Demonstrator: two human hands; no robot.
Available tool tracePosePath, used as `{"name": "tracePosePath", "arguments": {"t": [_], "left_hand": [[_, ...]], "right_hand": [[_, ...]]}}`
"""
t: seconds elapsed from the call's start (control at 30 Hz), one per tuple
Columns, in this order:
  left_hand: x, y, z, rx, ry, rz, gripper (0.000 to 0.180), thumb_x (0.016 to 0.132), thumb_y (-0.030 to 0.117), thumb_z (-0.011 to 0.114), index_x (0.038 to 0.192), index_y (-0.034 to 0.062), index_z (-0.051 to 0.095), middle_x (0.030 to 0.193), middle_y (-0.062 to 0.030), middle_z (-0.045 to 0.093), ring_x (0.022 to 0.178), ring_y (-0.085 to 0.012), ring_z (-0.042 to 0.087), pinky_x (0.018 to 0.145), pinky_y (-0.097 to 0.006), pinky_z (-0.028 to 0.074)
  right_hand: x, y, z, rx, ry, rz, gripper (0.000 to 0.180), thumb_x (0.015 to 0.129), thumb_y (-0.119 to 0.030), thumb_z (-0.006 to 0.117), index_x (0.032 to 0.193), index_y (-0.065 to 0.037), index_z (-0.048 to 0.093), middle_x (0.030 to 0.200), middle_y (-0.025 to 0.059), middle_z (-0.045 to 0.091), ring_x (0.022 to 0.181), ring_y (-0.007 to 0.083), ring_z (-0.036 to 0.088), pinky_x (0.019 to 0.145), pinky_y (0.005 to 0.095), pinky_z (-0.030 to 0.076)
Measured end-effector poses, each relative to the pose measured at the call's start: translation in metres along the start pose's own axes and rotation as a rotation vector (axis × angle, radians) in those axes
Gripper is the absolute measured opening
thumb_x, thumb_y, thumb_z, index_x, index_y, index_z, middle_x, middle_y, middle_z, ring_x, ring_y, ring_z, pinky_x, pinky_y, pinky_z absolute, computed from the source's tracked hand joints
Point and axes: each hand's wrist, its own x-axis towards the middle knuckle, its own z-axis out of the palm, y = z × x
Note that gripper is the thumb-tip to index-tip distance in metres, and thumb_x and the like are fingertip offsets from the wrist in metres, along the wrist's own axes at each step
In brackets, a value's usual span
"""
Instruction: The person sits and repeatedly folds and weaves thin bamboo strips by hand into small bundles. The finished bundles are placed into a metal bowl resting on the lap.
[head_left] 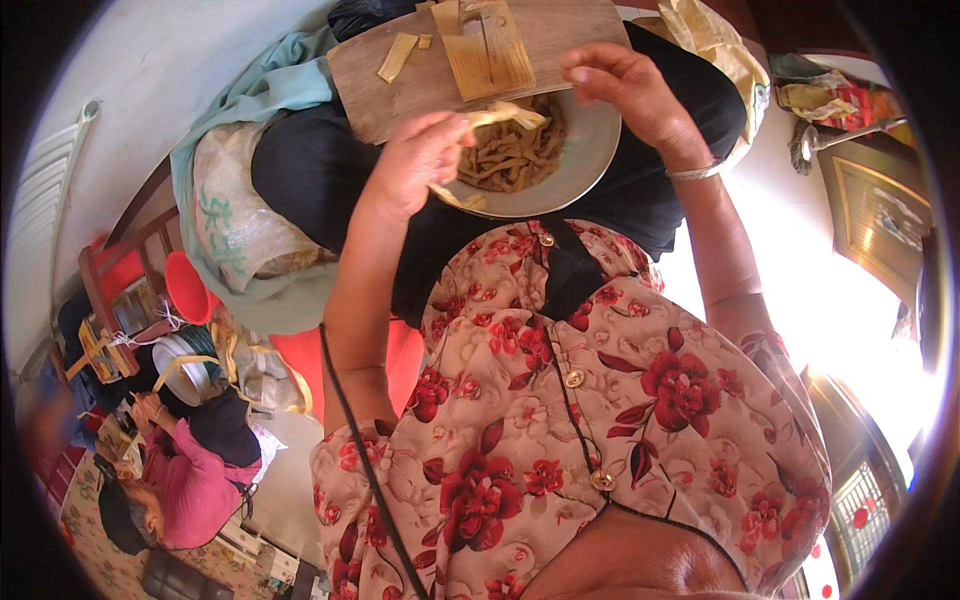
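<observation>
My left hand (415, 160) pinches a pale yellow strip (505, 113), perhaps tofu skin; one end sticks out over the bowl and another hangs below the hand. My right hand (635, 92) is raised beyond the bowl's right rim, fingers curled toward the thumb; whether anything is between them I cannot make out. Below and between both hands a wide pale bowl (597, 150) rests on my lap, holding a heap of brownish twisted strips (510, 160). Just past it lies a wooden board (575, 40) bearing flat yellow sheets (490, 50) and a loose cut strip (398, 57).
A clear plastic bag (240, 205) lies on green cloth (275, 85) to my left. Farther left are a red bucket (188, 287), a white bucket (182, 368) and a seated person in pink (205, 475). At the right of the board is a tan bag (705, 40).
</observation>
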Motion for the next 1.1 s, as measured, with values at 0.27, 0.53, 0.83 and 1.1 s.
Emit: {"name": "tracePosePath", "arguments": {"t": [0.27, 0.53, 0.83, 1.1], "left_hand": [[0.017, 0.007, 0.01, 0.043, -0.076, -0.013, 0.022, 0.097, 0.022, 0.056, 0.09, 0.0019, 0.06, 0.059, 0.0054, 0.04, 0.048, -0.0037, 0.033, 0.046, -0.02, 0.029], [0.047, 0.022, -0.009, 0.138, 0.127, 0.158, 0.015, 0.096, 0.015, 0.054, 0.105, 0.004, 0.059, 0.072, 0.0003, 0.055, 0.051, -0.0038, 0.041, 0.048, -0.02, 0.035], [0.08, 0.022, -0.013, 0.332, 0.296, 0.138, 0.012, 0.094, 0.015, 0.056, 0.091, 0.0044, 0.061, 0.071, 0.0002, 0.056, 0.054, -0.0063, 0.045, 0.049, -0.022, 0.037], [0.062, 0.008, -0.004, 0.608, 0.505, 0.337, 0.009, 0.09, 0.009, 0.057, 0.087, 0.0009, 0.059, 0.069, -0.0042, 0.06, 0.061, -0.0116, 0.056, 0.057, -0.027, 0.045]], "right_hand": [[0.012, -0.026, 0.043, 0.039, -0.164, 0.158, 0.026, 0.093, -0.022, 0.063, 0.107, 0.0, 0.065, 0.081, -0.0015, 0.062, 0.07, 0.0053, 0.056, 0.065, 0.0201, 0.048], [0.035, -0.007, 0.049, -0.119, 0.158, -0.01, 0.017, 0.092, -0.015, 0.063, 0.102, -0.002, 0.067, 0.074, -0.0043, 0.057, 0.063, 0.0029, 0.048, 0.056, 0.0183, 0.042], [0.059, 0.024, 0.047, -0.3, 0.275, -0.161, 0.018, 0.088, -0.016, 0.063, 0.098, -0.002, 0.067, 0.072, 0.0034, 0.062, 0.064, 0.0128, 0.055, 0.061, 0.0283, 0.047], [0.021, 0.016, 0.051, -0.938, 0.37, -0.503, 0.021, 0.082, -0.021, 0.066, 0.099, -0.009, 0.069, 0.1, 0.0096, 0.067, 0.097, 0.0303, 0.06, 0.084, 0.0393, 0.048]]}}
